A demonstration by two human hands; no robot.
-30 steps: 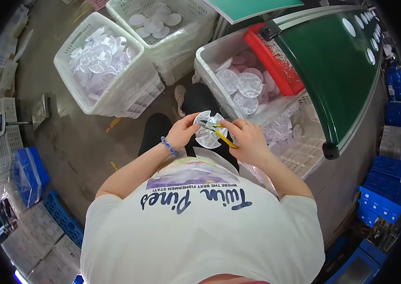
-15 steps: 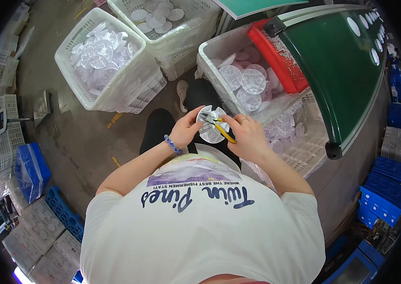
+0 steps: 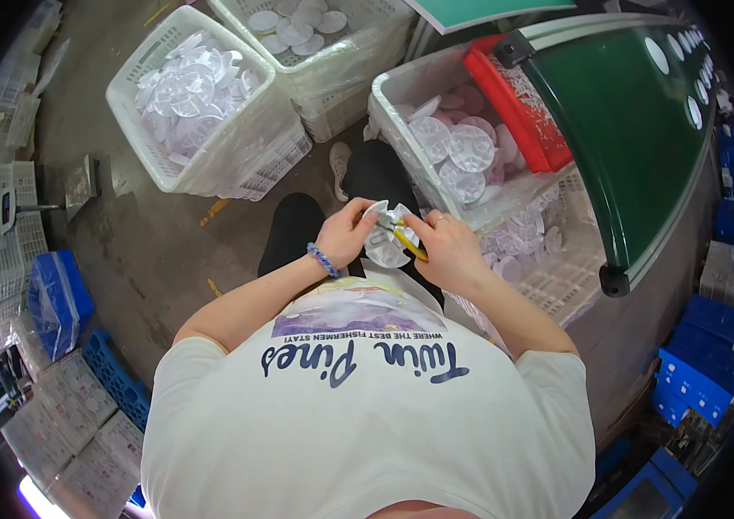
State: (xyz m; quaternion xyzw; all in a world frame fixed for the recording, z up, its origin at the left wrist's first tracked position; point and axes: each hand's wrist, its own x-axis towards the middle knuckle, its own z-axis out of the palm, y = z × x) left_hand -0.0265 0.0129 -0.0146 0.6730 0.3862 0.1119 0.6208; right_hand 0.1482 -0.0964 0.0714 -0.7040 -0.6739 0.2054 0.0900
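Above my lap, my left hand (image 3: 344,235) is closed on the left edge of a clear plastic disc part (image 3: 386,253), which has slots and raised flaps. My right hand (image 3: 453,249) is wrapped round yellow-handled cutting pliers (image 3: 413,248). The plier jaws lie over the middle of the disc; whether they bite on anything is too small to tell. Some of my right fingers are by the disc's upper right edge. Ahead to the right, a white basket (image 3: 382,86) holds many similar clear discs (image 3: 472,149).
A red tray (image 3: 518,112) of thin white scraps rests on that basket, beside a dark green panel (image 3: 627,138). Another basket (image 3: 570,294) with clear parts sits below. Two more disc-filled baskets stand ahead left, one heaped (image 3: 159,173). A blue box (image 3: 60,303) lies far left.
The disc has tilted between my hands and the pliers have shifted slightly over it. My right fingers have moved in closer round the pliers. The whole view has shifted a little.
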